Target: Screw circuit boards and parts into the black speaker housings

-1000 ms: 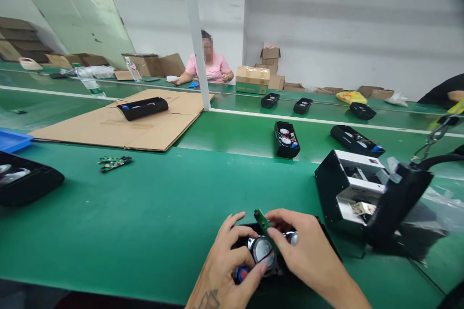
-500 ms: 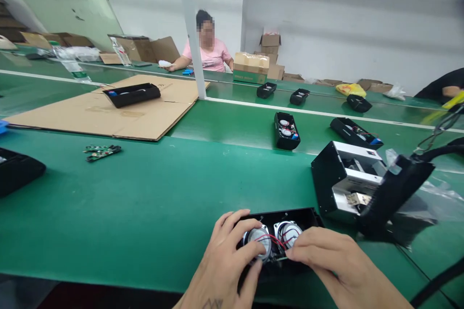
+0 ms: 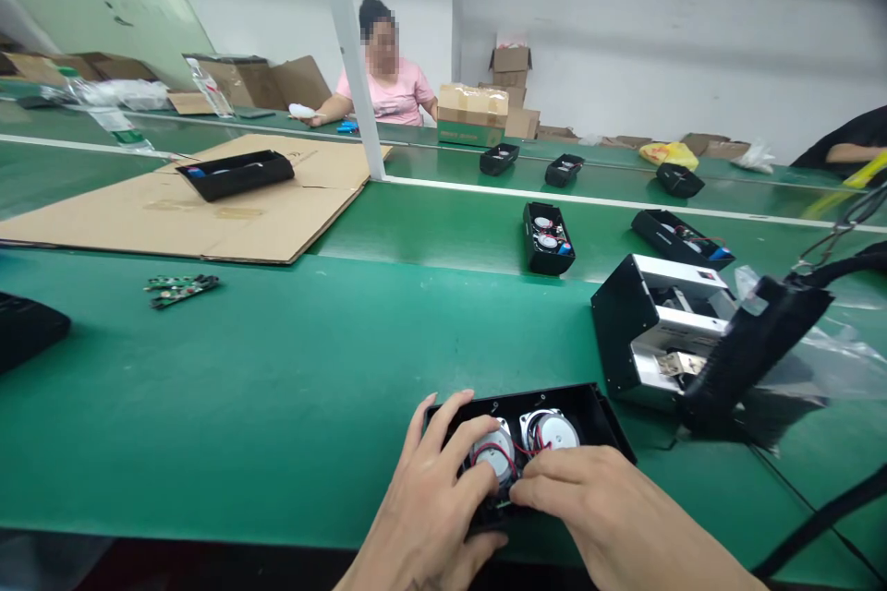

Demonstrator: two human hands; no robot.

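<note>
Grips (image 3: 596,503) on speakers (image 3: 551,431) in black housing (image 3: 589,411)

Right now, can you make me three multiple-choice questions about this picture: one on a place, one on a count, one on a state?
1. Where is the small circuit board?
A. On the green table
B. On the cardboard
C. In a hand

2. How many speakers sit in the case under the left hand and right hand?
A. One
B. Four
C. Two

3. The big black box at right is:
A. Open
B. Shut
C. Under cardboard

Answers:
1. A, it lies on the green, off the cardboard.
2. C, two round speakers show.
3. A, its silver inside shows.
</note>
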